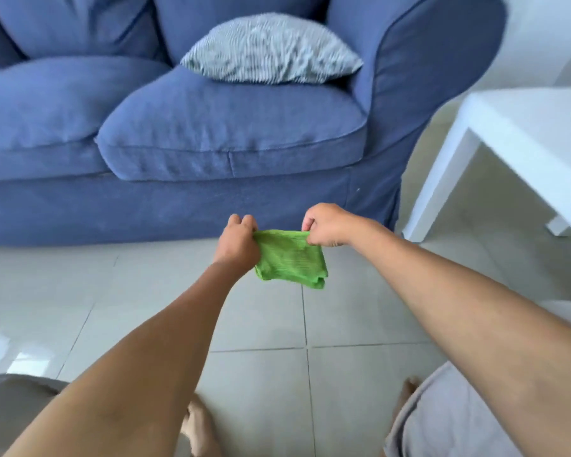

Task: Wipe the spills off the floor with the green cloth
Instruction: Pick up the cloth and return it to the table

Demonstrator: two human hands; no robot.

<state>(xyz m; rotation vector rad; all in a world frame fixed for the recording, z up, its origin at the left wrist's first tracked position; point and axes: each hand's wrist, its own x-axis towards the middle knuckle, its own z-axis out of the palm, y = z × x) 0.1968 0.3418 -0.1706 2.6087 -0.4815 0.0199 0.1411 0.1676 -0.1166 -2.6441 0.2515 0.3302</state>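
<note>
The green cloth (290,258) hangs folded in the air above the pale tiled floor (261,324), stretched between both hands. My left hand (238,242) pinches its top left corner with fingers closed. My right hand (325,225) pinches the top right corner the same way. The cloth's lower edge droops below the hands, clear of the tiles. No spill shows clearly on the floor; only glossy window reflections at the lower left.
A blue sofa (178,143) with a striped grey cushion (271,51) fills the space just beyond the hands. A white low table (524,136) stands at the right. My knees in grey shorts and my bare feet (198,427) are at the bottom.
</note>
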